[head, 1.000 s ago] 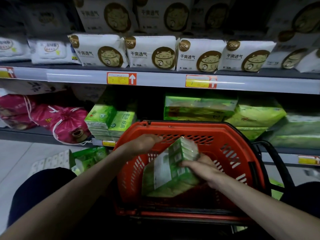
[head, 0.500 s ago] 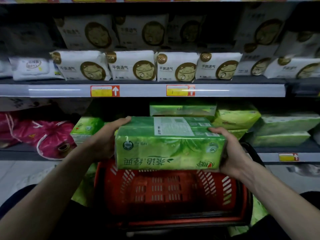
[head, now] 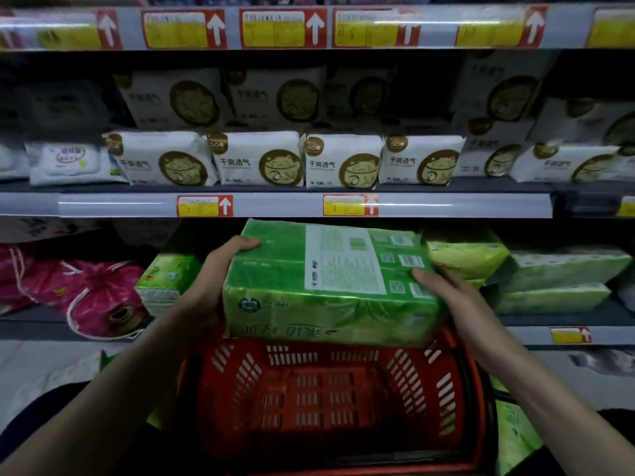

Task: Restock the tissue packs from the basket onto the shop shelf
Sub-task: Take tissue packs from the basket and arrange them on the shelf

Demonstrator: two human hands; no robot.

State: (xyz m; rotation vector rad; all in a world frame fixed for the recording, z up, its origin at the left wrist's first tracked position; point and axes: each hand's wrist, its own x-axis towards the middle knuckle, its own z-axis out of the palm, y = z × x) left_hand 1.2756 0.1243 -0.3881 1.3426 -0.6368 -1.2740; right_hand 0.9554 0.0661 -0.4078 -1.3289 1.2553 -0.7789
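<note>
- While the left hand's fingertips (head: pixel 242 242) hook over the top far corner of the green tissue pack (head: pixel 309 286), the rest of the left hand (head: pixel 213 290) cups that end. The right hand (head: pixel 457 304) clamps the opposite end, thumb lying on top.
- Held level between both hands, the pack hangs above the red basket (head: pixel 240 369), which sits at its 6 o'clock.
- To my eye the dark gap at 12 o'clock on the lower shelf (head: pixel 536 333) is the slot. Slide it in flat, squeezing gently because the film wrap dents, and clear the shelf rail (head: pixel 103 204) overhead.
- Square it against the stacked green packs (head: pixel 556 269) at 3 o'clock, without nudging the small green pack (head: pixel 165 280) at 9 o'clock.
- Its front lettering faces me upside down, so it wants turning.
- On top, a white panel of print and code squares is too small to read.
- White cat-logo packs (head: pixel 343 163) above read "干爽透气", and one price tag (head: pixel 347 205) shows "7".
</note>
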